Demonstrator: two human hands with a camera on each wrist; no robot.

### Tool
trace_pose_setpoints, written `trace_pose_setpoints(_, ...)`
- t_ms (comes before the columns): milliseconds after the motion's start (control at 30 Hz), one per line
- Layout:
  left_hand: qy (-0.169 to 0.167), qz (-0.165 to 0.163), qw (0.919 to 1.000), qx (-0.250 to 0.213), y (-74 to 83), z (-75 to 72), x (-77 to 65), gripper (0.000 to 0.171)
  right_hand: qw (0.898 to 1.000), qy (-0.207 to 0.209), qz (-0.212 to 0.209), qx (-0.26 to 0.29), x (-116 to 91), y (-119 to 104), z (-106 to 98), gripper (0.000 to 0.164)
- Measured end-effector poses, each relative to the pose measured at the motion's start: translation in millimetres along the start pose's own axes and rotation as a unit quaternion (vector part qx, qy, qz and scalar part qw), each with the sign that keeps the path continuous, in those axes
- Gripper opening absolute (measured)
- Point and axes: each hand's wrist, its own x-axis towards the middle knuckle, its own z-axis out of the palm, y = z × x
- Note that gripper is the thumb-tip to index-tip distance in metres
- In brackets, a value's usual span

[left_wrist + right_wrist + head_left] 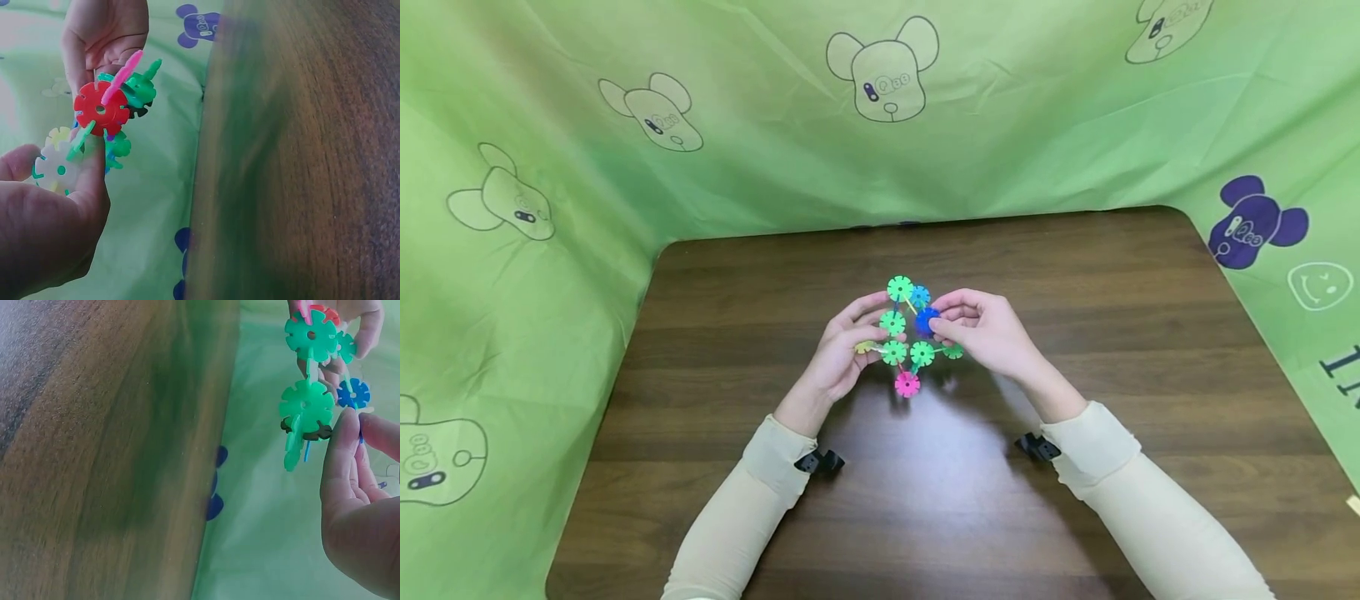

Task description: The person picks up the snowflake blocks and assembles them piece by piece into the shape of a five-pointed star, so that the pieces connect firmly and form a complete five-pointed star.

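A built structure of notched plastic snowflake discs [893, 353], mostly green with a pink disc [907, 384] at its near end, is held up over the table. My left hand [835, 354] grips its left side. In the left wrist view, a whitish disc [57, 167] sits between that hand's thumb and fingers, beside a red disc [87, 112]. On the other side, my right hand [996, 333] pinches a dark blue disc [927, 322] between thumb and forefinger. The right wrist view shows another blue disc [359, 391] just past those fingertips, close to the green discs [306, 403].
The brown wooden table [737, 333] lies beneath both hands. Green printed cloth [760, 167] hangs along its back and sides. Dark wrist cameras [820, 462] are strapped at both sleeve cuffs. A small pale object [1353, 504] is at the right edge.
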Motion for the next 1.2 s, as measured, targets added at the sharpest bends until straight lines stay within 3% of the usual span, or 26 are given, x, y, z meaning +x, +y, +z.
trace_pose_setpoints(300,0.007,0.004,0.9991,0.041,-3.0,1.2,2.1,0.059,0.999,-0.008,0.01,0.031,0.5,-0.6,3.4,0.026)
trace_pose_setpoints(667,0.055,0.07,0.9899,0.11,-10.0,4.4,10.0,0.019,0.999,0.009,0.008,0.044,-0.4,4.6,14.2,0.022)
trace_pose_setpoints(867,0.087,0.079,0.98,0.16,-9.0,4.0,9.5,0.013,0.998,0.024,-0.009,0.053,-2.6,4.1,18.5,0.02)
trace_pose_setpoints(1200,0.031,0.105,0.9774,0.181,-5.4,0.6,7.1,0.011,0.999,0.024,-0.022,0.032,-6.6,0.9,17.2,0.016)
